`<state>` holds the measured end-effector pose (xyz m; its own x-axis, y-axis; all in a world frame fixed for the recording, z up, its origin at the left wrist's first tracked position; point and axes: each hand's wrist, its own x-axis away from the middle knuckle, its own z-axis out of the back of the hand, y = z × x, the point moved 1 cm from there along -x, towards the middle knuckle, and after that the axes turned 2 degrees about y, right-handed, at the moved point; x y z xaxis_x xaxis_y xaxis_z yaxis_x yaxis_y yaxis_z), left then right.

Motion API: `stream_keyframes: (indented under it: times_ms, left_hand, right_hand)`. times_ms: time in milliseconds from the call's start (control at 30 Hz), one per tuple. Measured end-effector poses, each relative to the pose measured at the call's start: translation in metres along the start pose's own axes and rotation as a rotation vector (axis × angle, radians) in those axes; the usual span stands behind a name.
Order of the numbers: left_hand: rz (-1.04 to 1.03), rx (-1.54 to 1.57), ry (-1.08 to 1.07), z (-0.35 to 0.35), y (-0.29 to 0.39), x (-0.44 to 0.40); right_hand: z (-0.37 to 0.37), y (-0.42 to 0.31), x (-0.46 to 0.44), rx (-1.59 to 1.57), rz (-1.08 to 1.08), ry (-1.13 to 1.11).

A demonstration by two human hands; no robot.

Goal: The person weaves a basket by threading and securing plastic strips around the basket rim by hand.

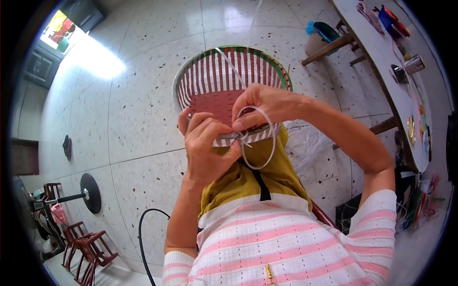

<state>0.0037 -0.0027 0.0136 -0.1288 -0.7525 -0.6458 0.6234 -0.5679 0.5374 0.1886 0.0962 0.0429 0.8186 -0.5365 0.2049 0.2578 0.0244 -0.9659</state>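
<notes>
The basket (pixel 217 102) sits in front of the lap, its red-and-white striped inside facing up and its bowl reaching out beyond both hands. The left hand (pixel 207 143) pinches the near rim, fingers closed on it. The right hand (pixel 255 107), just beside it over the same rim, holds a white strip (pixel 273 143) that loops below its fingers.

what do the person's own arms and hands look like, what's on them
The left hand and right hand are bare, with no gloves. Both forearms are uncovered; the knit sleeves, white with pink stripes, end near the elbows in plain white cuffs.
</notes>
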Motion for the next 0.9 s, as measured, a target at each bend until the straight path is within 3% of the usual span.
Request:
stream_keyframes:
  times_ms: [100, 200, 267, 300, 367, 500, 633, 700, 900]
  left_hand:
    - [-0.001, 0.01, -0.008, -0.001, 0.0, 0.0]
    - [0.011, 0.022, -0.032, 0.003, -0.003, -0.001]
    - [0.016, 0.032, -0.049, 0.003, -0.006, -0.002]
    - [0.009, 0.045, -0.052, 0.003, -0.008, -0.001]
    - [0.007, 0.057, -0.051, 0.003, -0.008, -0.001]
    - [-0.034, 0.073, -0.099, 0.005, -0.01, -0.002]
    - [-0.052, 0.085, -0.137, 0.009, -0.012, -0.001]
    - [-0.039, 0.096, -0.132, 0.008, -0.011, -0.001]
    - [-0.02, 0.104, -0.137, 0.008, -0.012, -0.001]
  right_hand:
    - [0.002, 0.002, 0.001, 0.083, -0.044, -0.054]
    - [0.002, -0.005, 0.013, 0.239, 0.14, 0.059]
    - [-0.001, -0.011, 0.03, 0.582, 0.152, 0.404]
    - [-0.007, -0.012, 0.036, 0.589, 0.154, 0.399]
    - [-0.022, -0.011, 0.048, 0.362, 0.374, 0.369]
    - [-0.036, -0.004, 0.049, 0.53, 0.461, 0.43]
    - [-0.034, -0.006, 0.042, 0.514, 0.49, 0.336]
    - [-0.029, -0.008, 0.037, 0.371, 0.36, 0.155]
    - [-0.019, -0.006, 0.03, 0.338, 0.414, 0.008]
